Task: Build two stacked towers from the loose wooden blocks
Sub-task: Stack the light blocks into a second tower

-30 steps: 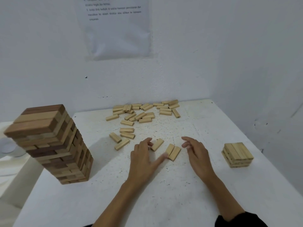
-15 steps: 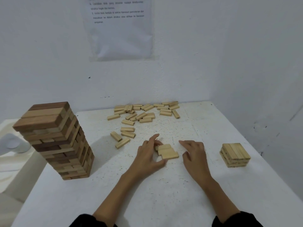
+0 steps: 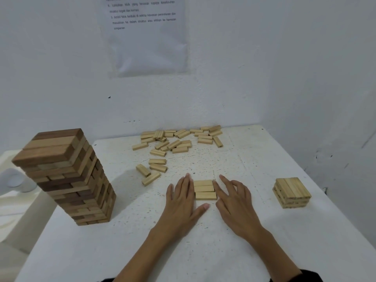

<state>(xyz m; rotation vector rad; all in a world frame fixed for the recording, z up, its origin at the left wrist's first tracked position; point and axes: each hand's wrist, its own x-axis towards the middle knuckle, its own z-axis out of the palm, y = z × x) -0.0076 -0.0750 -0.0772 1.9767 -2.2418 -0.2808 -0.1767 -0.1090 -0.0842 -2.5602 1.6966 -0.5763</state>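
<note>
Both sets of fingers lie straight and flat, gripping nothing; the left hand (image 3: 179,200) has its fingers (image 3: 186,184) along the left ends of the row of three blocks (image 3: 205,189), and the right hand (image 3: 236,202) sets its fingers (image 3: 220,190) against the right ends; I read that as squaring the three flush, so they can go on as one tidy layer. The left thumb reaches across just nearer than the row, perhaps as a stop; whether it touches I cannot tell. The row lies flat on the desk (image 3: 203,251), its blocks side by side and touching. To the right of the row, well apart, stands the short stack (image 3: 291,192), a few crossed layers high; I judge that is where this layer belongs. To the left of the row, well apart, stands the tall tower (image 3: 63,176), which looks close to finished. Just beyond the row and to its left lie four stray blocks (image 3: 152,169); farther beyond it, against the wall, is the loose pile (image 3: 177,141), so I reckon plenty of stacking remains. Above that hangs a printed sheet (image 3: 148,33).
</note>
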